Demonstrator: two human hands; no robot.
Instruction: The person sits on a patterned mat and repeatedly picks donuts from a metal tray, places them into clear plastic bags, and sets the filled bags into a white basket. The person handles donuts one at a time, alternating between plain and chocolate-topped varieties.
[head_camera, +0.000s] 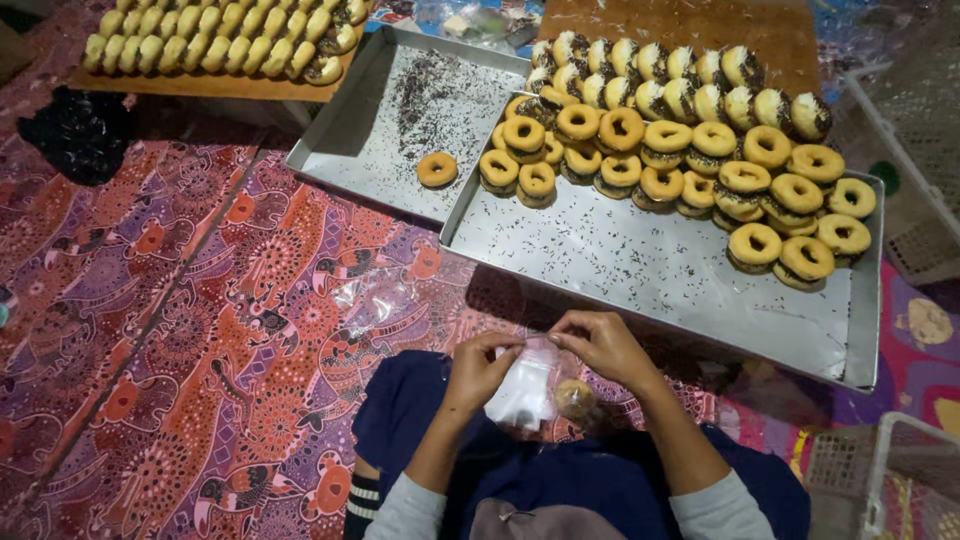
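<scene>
A small clear plastic bag (528, 388) is held over the lap by both hands, the left hand (482, 366) and the right hand (603, 345) each with a tight fingertip grip on the bag's top edge; a round golden doughnut (577, 397) appears to sit inside it at the lower right. The packing of one doughnut is judged to be in hand, and the mouth of the bag would next need to be closed evenly. On the large silver metal tray (660, 275) roughly two dozen plain ring doughnuts are counted, with about fourteen sprinkle-topped ones behind. One single doughnut (437, 169) lies on the second silver tray (350, 150). Two trays are seen.
</scene>
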